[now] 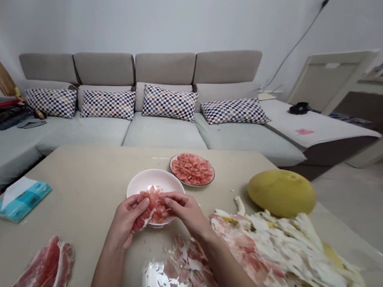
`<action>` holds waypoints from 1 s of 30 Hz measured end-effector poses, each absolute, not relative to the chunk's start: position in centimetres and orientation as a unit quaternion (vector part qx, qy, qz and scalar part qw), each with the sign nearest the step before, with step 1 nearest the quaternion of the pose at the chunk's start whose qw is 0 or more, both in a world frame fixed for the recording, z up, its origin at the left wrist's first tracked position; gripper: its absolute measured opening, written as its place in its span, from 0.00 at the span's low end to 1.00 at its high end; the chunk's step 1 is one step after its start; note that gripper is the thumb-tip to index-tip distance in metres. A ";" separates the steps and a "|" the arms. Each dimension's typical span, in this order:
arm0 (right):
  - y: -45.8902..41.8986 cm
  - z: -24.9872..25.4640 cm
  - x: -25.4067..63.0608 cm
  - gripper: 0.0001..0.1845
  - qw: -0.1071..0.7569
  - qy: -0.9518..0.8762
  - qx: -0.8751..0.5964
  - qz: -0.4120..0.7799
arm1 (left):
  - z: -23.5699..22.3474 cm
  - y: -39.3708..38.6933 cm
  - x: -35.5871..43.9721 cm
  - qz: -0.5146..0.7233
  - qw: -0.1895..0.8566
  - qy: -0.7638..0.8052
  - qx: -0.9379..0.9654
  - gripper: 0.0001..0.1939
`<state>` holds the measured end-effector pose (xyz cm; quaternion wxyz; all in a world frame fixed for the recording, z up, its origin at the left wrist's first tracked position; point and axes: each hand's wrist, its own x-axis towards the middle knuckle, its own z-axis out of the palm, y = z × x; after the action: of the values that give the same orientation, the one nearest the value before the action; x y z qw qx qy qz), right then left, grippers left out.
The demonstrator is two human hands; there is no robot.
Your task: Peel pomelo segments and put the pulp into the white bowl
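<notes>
Way through on the left, crowded on the right

You have a broad bare stretch of bench (81,189) between the tissue pack (25,199) and the bowl (136,182); it runs down between the fruit segments (49,275) and your left forearm (105,270). Behind the bowl, the plate (205,183) blocks you on the right. A narrower passage lies between that plate and the yellow fruit (281,193). Nearer you, the peel heap (274,249) stands just beside your right forearm (227,265), barring that side, and scraps (189,269) litter the space between your forearms.
</notes>
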<state>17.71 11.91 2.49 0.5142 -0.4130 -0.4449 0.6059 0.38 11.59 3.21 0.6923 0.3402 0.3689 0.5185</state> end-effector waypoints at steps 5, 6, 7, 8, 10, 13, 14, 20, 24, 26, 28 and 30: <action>12.1 2.3 17.9 0.17 0.511 -0.422 -0.403 0.631 | 3.2 11.6 0.3 0.520 0.699 0.358 0.337 0.16; 12.0 2.4 17.9 0.16 0.513 -0.419 -0.404 0.631 | 3.2 11.6 0.3 0.519 0.700 0.356 0.338 0.16; 12.0 2.4 17.9 0.16 0.515 -0.417 -0.406 0.629 | 3.2 11.6 0.3 0.517 0.702 0.354 0.338 0.16; 12.0 2.5 17.9 0.16 0.516 -0.416 -0.408 0.628 | 3.1 11.6 0.3 0.516 0.704 0.352 0.339 0.17; 11.9 2.7 18.0 0.16 0.518 -0.409 -0.411 0.629 | 3.1 11.6 0.3 0.513 0.707 0.350 0.337 0.17; 11.9 3.0 18.0 0.16 0.522 -0.386 -0.405 0.643 | 3.0 11.7 0.3 0.513 0.709 0.349 0.334 0.17; 11.9 3.1 18.0 0.16 0.523 -0.376 -0.401 0.651 | 3.0 11.7 0.3 0.513 0.709 0.350 0.334 0.17; 11.9 3.5 17.8 0.16 0.525 -0.340 -0.395 0.673 | 3.2 11.6 0.5 0.508 0.714 0.346 0.336 0.17; 12.0 3.5 18.3 0.16 0.542 -0.351 -0.405 0.647 | 3.1 11.8 -0.1 0.511 0.714 0.354 0.322 0.17; 12.1 3.4 18.8 0.15 0.550 -0.396 -0.420 0.604 | 3.0 11.9 -0.6 0.510 0.714 0.356 0.321 0.16; 12.1 3.2 19.0 0.13 0.537 -0.480 -0.441 0.536 | 3.0 12.0 -0.9 0.502 0.718 0.351 0.331 0.14; 12.1 3.0 19.0 0.11 0.514 -0.558 -0.455 0.466 | 3.0 12.0 -1.0 0.491 0.724 0.342 0.343 0.13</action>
<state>18.96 12.12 2.98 0.5140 -0.4550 -0.5580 0.4663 -0.99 12.01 3.04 0.7245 0.3428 0.3417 0.4908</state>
